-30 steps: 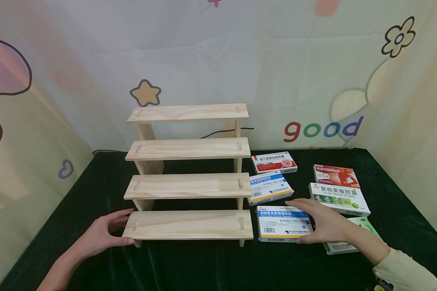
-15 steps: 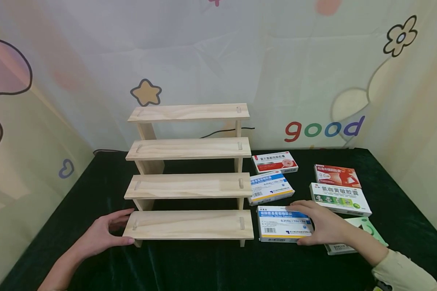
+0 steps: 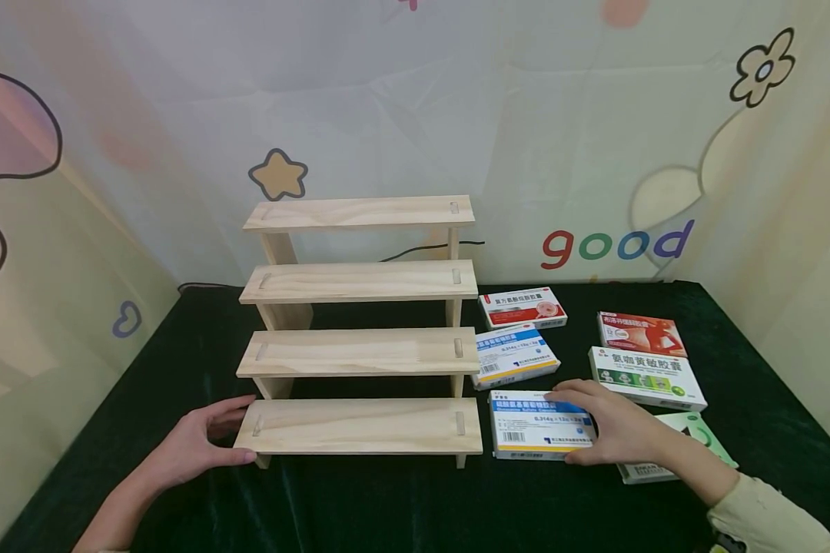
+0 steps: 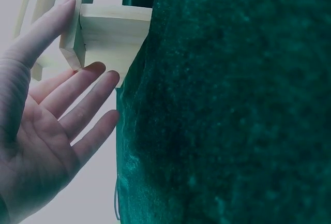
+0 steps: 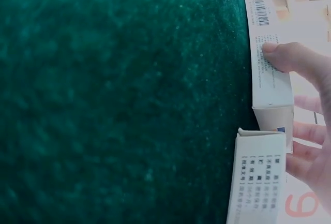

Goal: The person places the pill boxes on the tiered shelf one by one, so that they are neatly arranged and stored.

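Note:
A pale wooden four-tier stand (image 3: pixel 360 426) stands on the dark green cloth. My left hand (image 3: pixel 187 449) holds the left end of its lowest step, thumb at the front edge and fingertips at the back edge. The left wrist view shows thumb and fingers (image 4: pixel 85 105) on either side of that board, the outer fingers spread off it. To the right of the stand, a flat white-and-blue medicine box (image 3: pixel 539 426) lies in the grip of my right hand (image 3: pixel 619 422). My right thumb (image 5: pixel 274 52) presses the box's printed front side; the other fingertips reach its back edge.
Behind the held box lie a similar white-and-blue box (image 3: pixel 515 357) and a red-and-white one (image 3: pixel 522 309). Farther right are a red box (image 3: pixel 641 336), a white-and-green box (image 3: pixel 646 376) and a green box (image 3: pixel 702 434), partly under my right forearm. A printed curtain (image 3: pixel 387 115) hangs behind.
My right fingers have closed in slightly on the medicine box. The left hand, the stand and the boxes stay as they were.

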`<state>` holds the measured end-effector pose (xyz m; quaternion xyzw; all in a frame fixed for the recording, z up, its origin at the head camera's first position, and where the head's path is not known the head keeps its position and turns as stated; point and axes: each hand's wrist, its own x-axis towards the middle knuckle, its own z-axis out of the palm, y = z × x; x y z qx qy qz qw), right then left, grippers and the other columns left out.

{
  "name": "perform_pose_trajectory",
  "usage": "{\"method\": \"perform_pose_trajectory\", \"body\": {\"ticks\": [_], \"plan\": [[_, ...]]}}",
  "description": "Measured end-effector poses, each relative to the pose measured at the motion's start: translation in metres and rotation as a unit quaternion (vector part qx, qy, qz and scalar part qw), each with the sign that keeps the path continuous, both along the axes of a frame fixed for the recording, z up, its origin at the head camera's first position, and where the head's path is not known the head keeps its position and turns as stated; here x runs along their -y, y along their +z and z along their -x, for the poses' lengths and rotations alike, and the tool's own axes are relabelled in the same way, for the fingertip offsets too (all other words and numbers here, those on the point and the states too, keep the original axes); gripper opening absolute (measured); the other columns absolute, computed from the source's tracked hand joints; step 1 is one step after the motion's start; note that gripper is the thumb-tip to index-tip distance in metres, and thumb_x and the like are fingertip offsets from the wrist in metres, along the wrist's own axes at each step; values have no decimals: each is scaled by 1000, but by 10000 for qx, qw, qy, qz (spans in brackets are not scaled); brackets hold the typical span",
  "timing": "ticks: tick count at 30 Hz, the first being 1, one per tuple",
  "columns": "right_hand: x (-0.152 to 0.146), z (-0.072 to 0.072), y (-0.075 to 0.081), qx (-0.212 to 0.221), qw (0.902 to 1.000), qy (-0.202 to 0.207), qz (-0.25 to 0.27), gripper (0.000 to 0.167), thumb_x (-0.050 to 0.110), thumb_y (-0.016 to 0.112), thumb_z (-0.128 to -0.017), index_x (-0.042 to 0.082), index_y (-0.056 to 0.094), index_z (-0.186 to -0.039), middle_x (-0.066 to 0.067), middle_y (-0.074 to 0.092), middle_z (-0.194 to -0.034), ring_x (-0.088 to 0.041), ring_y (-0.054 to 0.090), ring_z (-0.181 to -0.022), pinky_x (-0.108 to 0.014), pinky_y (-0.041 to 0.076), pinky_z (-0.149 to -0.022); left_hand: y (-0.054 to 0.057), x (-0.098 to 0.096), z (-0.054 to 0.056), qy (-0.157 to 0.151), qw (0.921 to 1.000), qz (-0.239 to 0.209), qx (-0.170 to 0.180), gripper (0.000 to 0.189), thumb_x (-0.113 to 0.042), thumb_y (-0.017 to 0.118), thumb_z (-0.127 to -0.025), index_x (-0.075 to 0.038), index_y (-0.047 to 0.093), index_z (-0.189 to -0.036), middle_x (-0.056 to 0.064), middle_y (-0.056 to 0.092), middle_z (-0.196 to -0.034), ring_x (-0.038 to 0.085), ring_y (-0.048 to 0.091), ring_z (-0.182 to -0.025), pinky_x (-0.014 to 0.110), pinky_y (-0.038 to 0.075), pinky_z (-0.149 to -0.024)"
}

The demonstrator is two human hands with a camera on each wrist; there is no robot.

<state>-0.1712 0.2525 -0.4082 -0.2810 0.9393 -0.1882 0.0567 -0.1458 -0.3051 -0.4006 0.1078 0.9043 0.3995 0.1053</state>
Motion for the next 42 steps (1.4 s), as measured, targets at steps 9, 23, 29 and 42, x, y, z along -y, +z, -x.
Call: {"method": "perform_pose_trajectory", "body": {"ticks": [9, 23, 29, 42], "plan": [[-2, 1, 7, -87, 9999, 36, -81, 75, 47, 76, -64, 13, 51, -126, -9, 47, -124, -24, 48, -105, -41, 44, -81, 0, 0, 0, -4, 10000, -11, 13, 70, -27, 71, -77, 3, 40, -133, 27, 52, -123, 38, 54, -108, 50, 44, -84], [-1, 5, 26, -343, 9993, 75, -109, 71, 46, 75, -66, 13, 52, -125, -12, 48, -123, -29, 49, -106, -49, 44, -83, -2, 1, 1, -9, 10000, -18, 11, 71, -27, 72, -77, 2, 40, -133, 27, 51, -123, 39, 53, -107, 51, 45, -83], [0, 8, 39, -582, 9981, 59, -197, 72, 45, 76, -65, 14, 53, -125, -12, 48, -124, -30, 48, -106, -51, 44, -83, 0, 0, 0, 18, 10000, -55, 77, 70, -27, 71, -77, 2, 39, -133, 27, 51, -124, 39, 53, -107, 51, 45, -82], [1, 15, 72, -1023, 9945, 9, -202, 74, 44, 78, -62, 15, 53, -125, -11, 49, -124, -30, 48, -104, -50, 46, -80, 2, 0, 0, -48, 9999, -116, 87, 69, -25, 72, -77, 2, 40, -132, 27, 52, -123, 39, 54, -107, 51, 45, -81]]}}
